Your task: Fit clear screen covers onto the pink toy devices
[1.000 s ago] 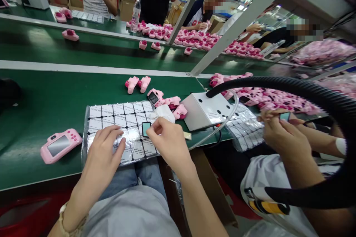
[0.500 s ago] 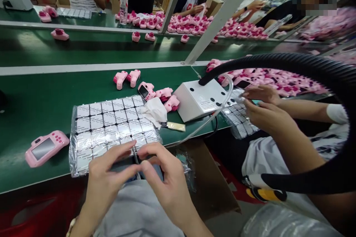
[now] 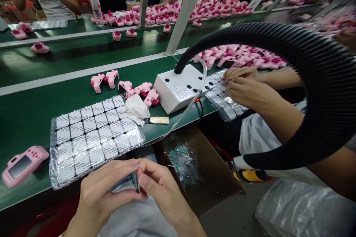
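**A long green line under slanting posts**

I sit at a green worktop with a white stripe along it, and a second green belt lies beyond. Grey metal posts rise slantwise from the stripe. A thick black ribbed hose arches across my right. Below the worktop's edge stands a brown cardboard box on a grey floor.

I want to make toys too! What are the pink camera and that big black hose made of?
The pink camera looks like smooth, glossy plastic: rounded molded edges, even color, a shiny screen. The black hose seems to be ribbed flexible plastic or rubber, since it has fine ridges and bends in a curve.
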### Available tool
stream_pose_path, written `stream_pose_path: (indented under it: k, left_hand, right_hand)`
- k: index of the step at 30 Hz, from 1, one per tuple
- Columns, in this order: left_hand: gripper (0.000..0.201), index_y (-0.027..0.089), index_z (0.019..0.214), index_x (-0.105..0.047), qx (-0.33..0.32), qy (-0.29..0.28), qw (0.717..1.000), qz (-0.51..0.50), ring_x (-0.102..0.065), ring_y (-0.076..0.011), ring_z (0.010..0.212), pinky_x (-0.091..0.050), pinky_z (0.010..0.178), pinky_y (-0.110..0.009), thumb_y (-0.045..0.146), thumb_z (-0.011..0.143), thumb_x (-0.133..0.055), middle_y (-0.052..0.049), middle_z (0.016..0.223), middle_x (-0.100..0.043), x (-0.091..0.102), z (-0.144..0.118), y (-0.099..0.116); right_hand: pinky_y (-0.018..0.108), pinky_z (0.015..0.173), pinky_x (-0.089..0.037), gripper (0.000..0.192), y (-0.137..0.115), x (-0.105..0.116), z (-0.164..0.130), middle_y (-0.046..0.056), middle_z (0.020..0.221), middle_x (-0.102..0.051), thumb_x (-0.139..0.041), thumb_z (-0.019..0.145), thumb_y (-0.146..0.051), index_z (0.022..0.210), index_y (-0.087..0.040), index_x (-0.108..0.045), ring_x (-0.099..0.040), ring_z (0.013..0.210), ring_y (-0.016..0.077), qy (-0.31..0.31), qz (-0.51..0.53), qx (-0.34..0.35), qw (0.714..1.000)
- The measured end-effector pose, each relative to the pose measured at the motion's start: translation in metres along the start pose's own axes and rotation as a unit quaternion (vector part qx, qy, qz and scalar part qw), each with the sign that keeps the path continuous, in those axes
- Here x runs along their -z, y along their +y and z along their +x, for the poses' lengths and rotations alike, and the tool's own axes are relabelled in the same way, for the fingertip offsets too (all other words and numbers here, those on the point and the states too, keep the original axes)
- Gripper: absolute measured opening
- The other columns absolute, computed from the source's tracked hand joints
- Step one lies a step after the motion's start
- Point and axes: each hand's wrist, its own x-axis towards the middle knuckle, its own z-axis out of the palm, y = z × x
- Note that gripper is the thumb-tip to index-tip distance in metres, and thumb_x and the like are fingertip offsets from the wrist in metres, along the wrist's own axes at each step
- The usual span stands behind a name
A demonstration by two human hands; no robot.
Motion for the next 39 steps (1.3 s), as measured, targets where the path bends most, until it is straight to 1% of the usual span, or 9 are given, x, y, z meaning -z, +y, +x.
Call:
stream_pose_path:
  k: [6, 11, 17, 21, 25, 29, 31, 34, 39]
  left_hand:
    - [0.043, 0.029, 0.120, -0.088, 0.152, 0.045, 0.980, -0.119, -0.088, -0.0266, 0.102, -0.073, 0.090, -0.027, 0.047, 0.082, -0.098, -0.006, 0.115, -0.090, -0.004, -0.014, 0.003]
    - [0.048, 0.029, 0.110, -0.092, 0.355, 0.151, 0.877, -0.285, -0.089, -0.0291, 0.094, -0.075, 0.086, -0.031, 0.054, 0.070, -0.103, -0.007, 0.105, -0.091, -0.022, -0.019, 0.018]
    - [0.049, 0.024, 0.111, -0.093, 0.373, 0.144, 0.823, -0.403, -0.090, -0.0309, 0.092, -0.075, 0.084, -0.032, 0.055, 0.074, -0.100, -0.011, 0.097, -0.091, -0.036, -0.019, 0.013]
    - [0.046, 0.027, 0.112, -0.093, 0.423, 0.084, 0.790, -0.435, -0.090, -0.0287, 0.094, -0.074, 0.085, -0.029, 0.054, 0.076, -0.101, -0.011, 0.103, -0.091, -0.027, -0.019, 0.007]
    - [0.042, 0.029, 0.113, -0.092, 0.495, -0.063, 0.760, -0.417, -0.089, -0.0275, 0.100, -0.073, 0.091, -0.031, 0.042, 0.075, -0.104, -0.007, 0.109, -0.091, -0.028, -0.021, 0.006]
    - [0.039, 0.027, 0.109, -0.093, 0.517, -0.198, 0.784, -0.283, -0.087, -0.0314, 0.103, -0.071, 0.100, -0.040, 0.038, 0.073, -0.102, -0.007, 0.109, -0.091, -0.040, -0.035, -0.001]
    - [0.040, 0.025, 0.109, -0.092, 0.514, -0.198, 0.806, -0.215, -0.085, -0.0341, 0.106, -0.069, 0.106, -0.046, 0.041, 0.073, -0.100, -0.008, 0.112, -0.090, -0.044, -0.045, -0.005]
    - [0.045, 0.024, 0.110, -0.091, 0.537, -0.150, 0.797, -0.233, -0.084, -0.0349, 0.111, -0.068, 0.108, -0.046, 0.044, 0.071, -0.101, -0.011, 0.117, -0.088, -0.041, -0.057, -0.011]
    - [0.050, 0.023, 0.108, -0.092, 0.499, -0.054, 0.781, -0.372, -0.085, -0.0307, 0.107, -0.070, 0.099, -0.035, 0.041, 0.064, -0.108, -0.012, 0.117, -0.086, -0.023, -0.069, -0.017]
  right_hand:
    - [0.024, 0.057, -0.031, 0.045, 0.007, 0.011, -0.011, -0.005, 0.075, -0.044, -0.081, 0.100, -0.057, 0.087, -0.019, -0.062, -0.036, 0.063, 0.0088, 0.040, 0.116, 0.005, 0.992]
    - [0.021, 0.052, -0.030, 0.041, 0.009, 0.014, -0.017, -0.007, 0.070, -0.041, -0.077, 0.104, -0.053, 0.087, -0.019, -0.063, -0.033, 0.055, 0.0067, 0.001, 0.237, 0.021, 0.971]
    - [0.016, 0.049, -0.038, 0.033, -0.003, 0.032, -0.020, -0.005, 0.073, -0.048, -0.093, 0.093, -0.041, 0.085, -0.018, -0.069, -0.038, 0.062, 0.0085, 0.110, 0.310, 0.048, 0.943]
    - [0.015, 0.047, -0.044, 0.028, -0.001, 0.057, -0.032, 0.001, 0.080, -0.063, -0.092, 0.094, -0.041, 0.093, -0.020, -0.073, -0.052, 0.066, 0.0110, 0.119, 0.258, 0.036, 0.958]
    - [0.008, 0.054, -0.051, 0.037, 0.003, 0.069, -0.043, -0.006, 0.075, -0.059, -0.101, 0.084, -0.021, 0.087, -0.020, -0.064, -0.052, 0.062, 0.0047, 0.164, 0.335, 0.031, 0.927]
    - [0.006, 0.050, -0.048, 0.052, 0.003, 0.074, -0.057, -0.012, 0.066, -0.051, -0.100, 0.077, -0.004, 0.085, -0.024, -0.052, -0.045, 0.052, 0.0034, 0.161, 0.415, 0.078, 0.892]
    - [0.010, 0.047, -0.045, 0.055, 0.008, 0.087, -0.064, -0.013, 0.064, -0.046, -0.103, 0.075, -0.014, 0.086, -0.025, -0.050, -0.038, 0.049, 0.0046, 0.216, 0.353, 0.123, 0.902]
    - [0.021, 0.051, -0.047, 0.047, 0.024, 0.129, -0.065, -0.009, 0.067, -0.048, -0.091, 0.081, -0.060, 0.097, -0.028, -0.060, -0.042, 0.053, 0.0101, 0.372, -0.018, 0.076, 0.925]
    - [0.041, 0.064, -0.055, 0.062, 0.062, 0.200, -0.039, 0.005, 0.071, -0.064, -0.062, 0.082, -0.076, 0.104, -0.020, -0.074, -0.063, 0.062, 0.0257, 0.469, -0.405, -0.051, 0.784]
